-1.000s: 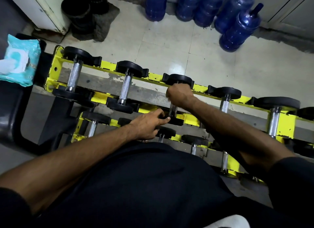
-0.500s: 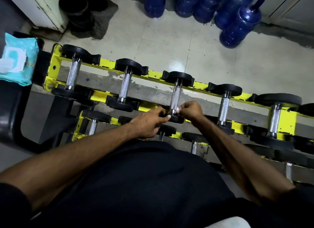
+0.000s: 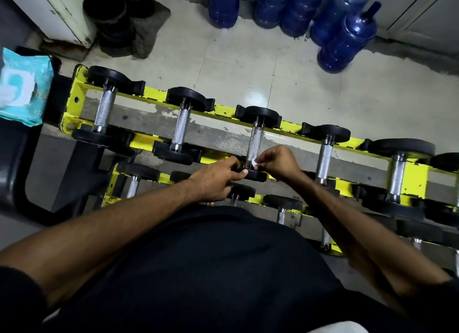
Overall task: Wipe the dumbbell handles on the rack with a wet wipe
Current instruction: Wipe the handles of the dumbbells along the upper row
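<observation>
Tiled gym floor [image 3: 236,59], yellow rack [image 3: 154,94]: the right hand [image 3: 278,161], grip pinched on a wet wipe [image 3: 255,162], works the near end of the third top-row handle [image 3: 254,144]; the left hand [image 3: 213,181], fingers straight, steadies its weight [image 3: 255,175]. Handles rightward and below likely remain.

bare forearms, short black sleeves [image 3: 17,290], black top (loose)
</observation>
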The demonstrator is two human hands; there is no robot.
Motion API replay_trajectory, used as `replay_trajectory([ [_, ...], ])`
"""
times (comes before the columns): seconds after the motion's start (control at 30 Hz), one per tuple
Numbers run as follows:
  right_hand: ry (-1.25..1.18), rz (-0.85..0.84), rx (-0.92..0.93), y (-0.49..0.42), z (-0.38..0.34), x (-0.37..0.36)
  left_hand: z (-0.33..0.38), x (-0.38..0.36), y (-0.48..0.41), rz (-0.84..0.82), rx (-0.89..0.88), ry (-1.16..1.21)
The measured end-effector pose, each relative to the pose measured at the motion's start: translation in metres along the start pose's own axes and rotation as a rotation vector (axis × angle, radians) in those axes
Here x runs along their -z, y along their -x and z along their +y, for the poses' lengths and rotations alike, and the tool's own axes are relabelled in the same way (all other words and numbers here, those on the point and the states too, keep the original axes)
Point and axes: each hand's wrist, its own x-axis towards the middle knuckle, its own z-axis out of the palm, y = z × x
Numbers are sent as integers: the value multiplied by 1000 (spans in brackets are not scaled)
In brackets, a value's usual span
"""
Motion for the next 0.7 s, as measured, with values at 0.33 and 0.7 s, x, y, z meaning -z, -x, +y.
replay_trajectory([
  [0.33, 1081, -420, 370, -36, -77, -16, 1, -2, 3, -15, 10, -96],
  [0.7, 237, 95, 219, 29, 8, 21, 20, -2, -4, 83, -28, -143],
])
